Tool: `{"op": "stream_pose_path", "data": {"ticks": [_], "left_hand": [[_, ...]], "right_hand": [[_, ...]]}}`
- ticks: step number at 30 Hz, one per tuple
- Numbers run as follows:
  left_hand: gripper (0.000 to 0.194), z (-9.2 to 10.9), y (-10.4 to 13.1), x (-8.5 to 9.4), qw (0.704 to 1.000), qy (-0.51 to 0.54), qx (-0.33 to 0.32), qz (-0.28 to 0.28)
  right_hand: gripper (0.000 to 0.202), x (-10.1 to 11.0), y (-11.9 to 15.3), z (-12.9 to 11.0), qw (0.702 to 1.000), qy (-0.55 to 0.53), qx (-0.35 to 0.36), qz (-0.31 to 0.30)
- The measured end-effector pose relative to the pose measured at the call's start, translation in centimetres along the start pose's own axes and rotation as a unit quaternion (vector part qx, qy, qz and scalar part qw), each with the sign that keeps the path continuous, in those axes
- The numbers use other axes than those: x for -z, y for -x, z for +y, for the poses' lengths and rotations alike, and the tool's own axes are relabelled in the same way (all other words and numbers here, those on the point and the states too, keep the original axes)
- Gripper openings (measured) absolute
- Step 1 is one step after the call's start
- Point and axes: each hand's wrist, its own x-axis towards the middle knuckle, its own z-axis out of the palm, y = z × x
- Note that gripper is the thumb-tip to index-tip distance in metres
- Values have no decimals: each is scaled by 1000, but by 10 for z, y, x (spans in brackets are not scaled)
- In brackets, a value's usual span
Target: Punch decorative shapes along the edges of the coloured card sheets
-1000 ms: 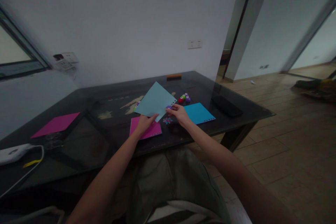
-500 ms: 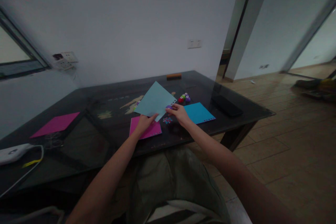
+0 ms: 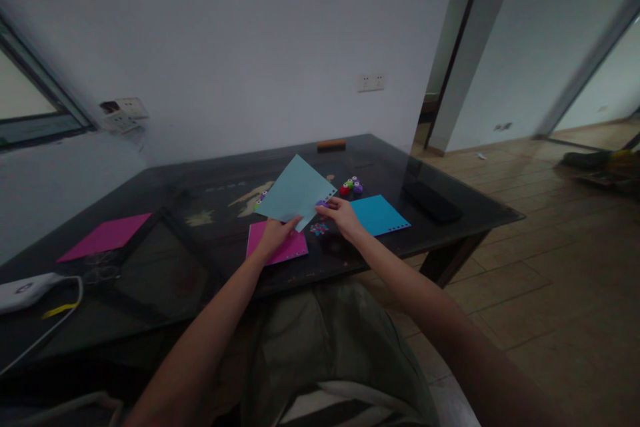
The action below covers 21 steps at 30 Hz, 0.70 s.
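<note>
A pale blue sheet (image 3: 296,188) with holes along its right edge is tilted above the table, pinched at its lower edge by my left hand (image 3: 278,235). My right hand (image 3: 341,213) is closed on a small purple piece (image 3: 323,204) at the sheet's right corner. Beneath my left hand lies a pink sheet (image 3: 287,251). A small pile of colourful bits (image 3: 319,229) sits between the hands. The bright blue sheet (image 3: 379,215) lies right of my right hand. Red, green and purple googly-eyed pieces (image 3: 351,186) stand behind it.
On the dark table (image 3: 200,267), a black case (image 3: 432,202) lies at the right and an orange-brown bar (image 3: 331,145) at the back. At the left are another pink sheet (image 3: 106,237) and a white power strip (image 3: 30,292) with a cable.
</note>
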Motion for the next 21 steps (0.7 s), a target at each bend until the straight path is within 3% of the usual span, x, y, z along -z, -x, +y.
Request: {"op": "stream_pose_path", "data": {"ticks": [21], "left_hand": [[23, 2, 1, -1, 1000, 19, -2, 8]], "right_hand": [[36, -2, 2, -3, 1000, -14, -4, 8]]}}
